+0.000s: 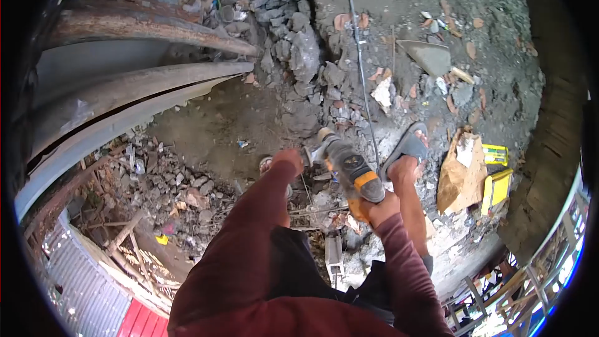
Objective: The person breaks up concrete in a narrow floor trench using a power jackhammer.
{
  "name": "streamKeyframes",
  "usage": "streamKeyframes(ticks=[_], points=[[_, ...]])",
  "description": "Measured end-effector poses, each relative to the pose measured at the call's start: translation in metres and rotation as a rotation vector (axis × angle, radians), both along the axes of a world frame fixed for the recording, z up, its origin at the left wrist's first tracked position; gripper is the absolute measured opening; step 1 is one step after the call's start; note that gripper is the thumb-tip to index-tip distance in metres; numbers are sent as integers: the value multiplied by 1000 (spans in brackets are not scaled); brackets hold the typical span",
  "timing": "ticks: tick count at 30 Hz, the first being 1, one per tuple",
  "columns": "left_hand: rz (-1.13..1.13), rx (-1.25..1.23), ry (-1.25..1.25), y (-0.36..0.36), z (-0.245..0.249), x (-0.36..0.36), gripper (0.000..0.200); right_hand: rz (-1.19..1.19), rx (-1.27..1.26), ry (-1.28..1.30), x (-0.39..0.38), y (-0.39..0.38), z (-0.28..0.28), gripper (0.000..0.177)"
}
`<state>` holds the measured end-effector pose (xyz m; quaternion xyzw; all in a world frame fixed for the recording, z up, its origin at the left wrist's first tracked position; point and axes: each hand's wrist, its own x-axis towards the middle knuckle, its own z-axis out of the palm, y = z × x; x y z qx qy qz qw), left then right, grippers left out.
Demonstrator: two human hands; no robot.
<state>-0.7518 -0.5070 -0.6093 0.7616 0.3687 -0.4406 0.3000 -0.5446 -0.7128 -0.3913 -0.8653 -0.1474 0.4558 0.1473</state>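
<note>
A black and yellow-orange rotary hammer point(350, 163) is between my hands, its front end towards the broken ground ahead. My right hand point(382, 210) wraps round its rear handle, close to my right shin. On the other side, my left hand point(291, 160) is closed round the side handle near the tool's front. Whether a bit is fitted I cannot make out. Chunks of grey rubble point(299, 115) lie just beyond the front end. A dark cable point(360, 56) runs over the ground from beside the tool to the top of the view.
My sandalled right foot point(409, 146) stands on debris right of the tool. Further right lie a torn piece of brown cardboard point(460, 178) and yellow packaging point(497, 188). Weathered poles point(162, 31) jut in from the left. Loose stones point(181, 181) cover the lower left, near corrugated metal point(87, 281).
</note>
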Motion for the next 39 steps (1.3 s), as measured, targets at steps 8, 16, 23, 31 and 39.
streamKeyframes(ticks=[8,16,23,31,39], points=[[15,70,13,37,172,-61,39,-196,338,281,-56,-5,105,28],[-84,-52,-42,24,184,-31,36,-215,139,32,-115,-17,178,34],[-117,-216,-132,-4,127,-17,32,-212,78,-138,-122,-15,157,33],[-105,-201,23,6,27,-36,38,-273,-9,55,-178,19,90,42],[-122,-230,19,42,-14,-52,48,-157,39,204,-184,105,77,50]])
